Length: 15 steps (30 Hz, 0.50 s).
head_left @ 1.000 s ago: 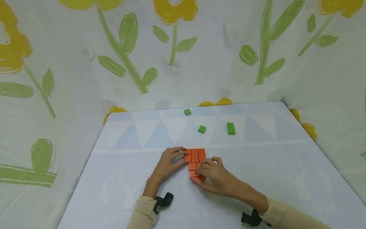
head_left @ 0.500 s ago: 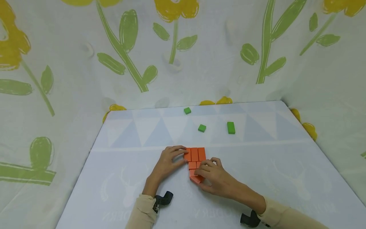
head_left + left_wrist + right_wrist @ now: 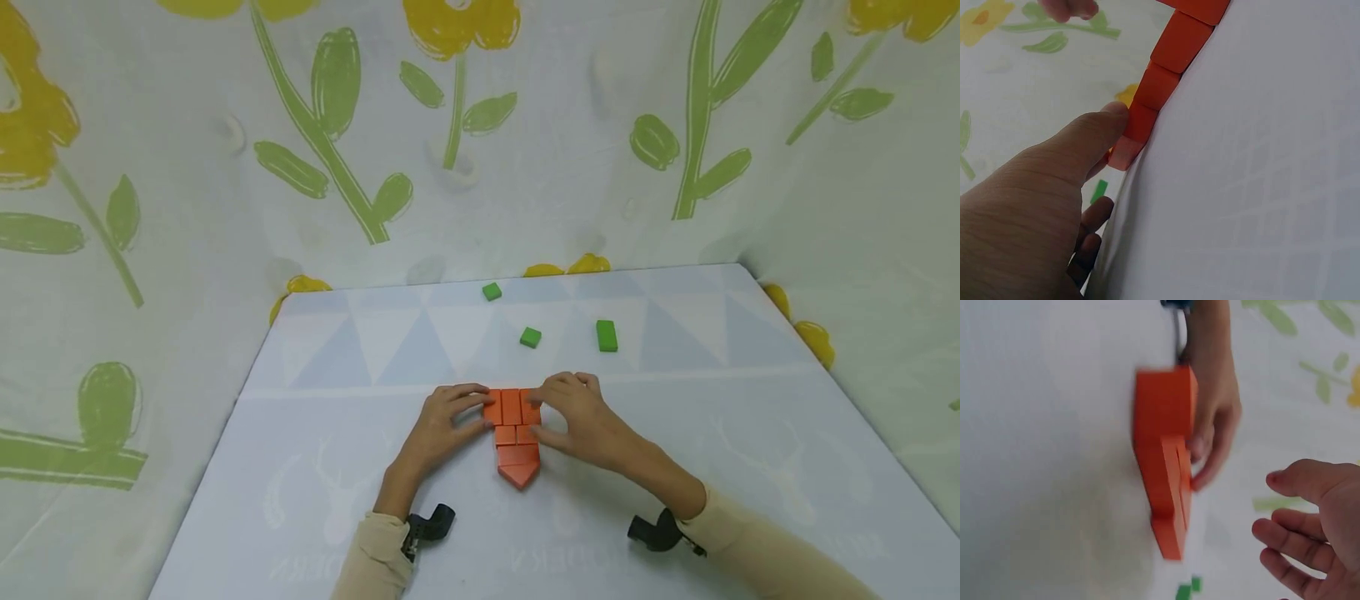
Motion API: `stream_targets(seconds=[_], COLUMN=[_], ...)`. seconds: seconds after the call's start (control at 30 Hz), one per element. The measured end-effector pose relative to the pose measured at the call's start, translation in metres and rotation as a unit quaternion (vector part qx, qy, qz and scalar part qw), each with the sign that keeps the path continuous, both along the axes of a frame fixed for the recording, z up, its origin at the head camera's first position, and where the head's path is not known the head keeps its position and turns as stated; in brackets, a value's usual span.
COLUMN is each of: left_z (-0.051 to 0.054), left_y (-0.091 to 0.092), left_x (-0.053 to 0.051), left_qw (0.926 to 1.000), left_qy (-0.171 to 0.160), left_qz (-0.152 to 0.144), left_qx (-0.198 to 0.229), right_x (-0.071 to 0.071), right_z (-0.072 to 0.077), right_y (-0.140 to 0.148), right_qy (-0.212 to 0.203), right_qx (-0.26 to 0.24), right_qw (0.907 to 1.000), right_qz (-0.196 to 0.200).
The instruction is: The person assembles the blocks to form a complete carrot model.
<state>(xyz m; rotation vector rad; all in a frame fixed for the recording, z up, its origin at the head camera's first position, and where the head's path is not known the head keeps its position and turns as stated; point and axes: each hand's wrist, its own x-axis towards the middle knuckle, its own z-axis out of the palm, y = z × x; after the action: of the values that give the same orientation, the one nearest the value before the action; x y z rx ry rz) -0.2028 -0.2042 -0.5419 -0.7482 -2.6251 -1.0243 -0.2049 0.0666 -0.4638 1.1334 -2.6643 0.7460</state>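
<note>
Flat orange blocks [image 3: 511, 407] lie together on the table as one shape: three upright rectangles at the far end, smaller blocks below, and a pointed orange block [image 3: 519, 475] at the near end. My left hand [image 3: 441, 429] rests against the left side of the far blocks, thumb and fingertips touching the edge. In the left wrist view its thumb [image 3: 1110, 122] lies along the row. My right hand [image 3: 588, 421] hovers at the far right block, fingers spread and slightly bent; in the right wrist view, its fingers [image 3: 1297, 540] stand apart from the blocks.
Beyond the orange shape lie two small green blocks, one nearer [image 3: 530, 337] and one farther [image 3: 492, 292], and a longer green block [image 3: 607, 336]. The pale patterned table [image 3: 300, 467] meets a flower-printed cloth [image 3: 540, 192] at the back and sides.
My right hand has let go of the near pointed end and moved away from me to the far right block, uncovering the pointed block. My left hand stays where it was.
</note>
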Motion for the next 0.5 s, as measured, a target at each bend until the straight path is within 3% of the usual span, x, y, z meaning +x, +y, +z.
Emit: stream_targets(seconds=[0.2, 0.37, 0.5], left_z=[-0.001, -0.001, 0.0], left_y=[0.001, 0.0, 0.0], left_x=[0.0, 0.0, -0.001], left_qw=[1.0, 1.0, 1.0], left_qy=[-0.002, -0.008, 0.001], left_qz=[0.0, -0.001, -0.001], left_qx=[0.001, -0.004, -0.004], right_x=[-0.054, -0.094, -0.111], right_z=[0.003, -0.011, -0.02], right_y=[0.027, 0.06, 0.074], right_qy=[0.018, -0.01, -0.036], right_qx=[0.008, 0.056, 0.1], right_qw=[0.9916, 0.9687, 0.9525], right_qz=[-0.128, -0.242, -0.285])
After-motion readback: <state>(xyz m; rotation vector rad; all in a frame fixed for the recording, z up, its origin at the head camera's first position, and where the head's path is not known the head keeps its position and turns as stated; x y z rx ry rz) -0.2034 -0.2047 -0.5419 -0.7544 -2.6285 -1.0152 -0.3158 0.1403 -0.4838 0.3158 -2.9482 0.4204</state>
